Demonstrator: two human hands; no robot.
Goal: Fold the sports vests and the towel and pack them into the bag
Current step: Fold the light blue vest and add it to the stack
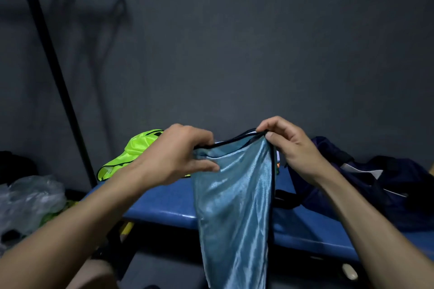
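Here both hands hold blue vest

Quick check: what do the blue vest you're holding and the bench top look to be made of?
Blue vest: thin glossy synthetic mesh, probably polyester; it shimmers, hangs limp, with dark binding on the edge. Bench top: smooth blue padding, likely vinyl, judging by its soft sheen and rounded edge.

Light-blue vest, black trim; neon-yellow vest; blue bench; dark navy bag.

Changing-room corner: blue padded bench, dark sports bag, bare grey wall.
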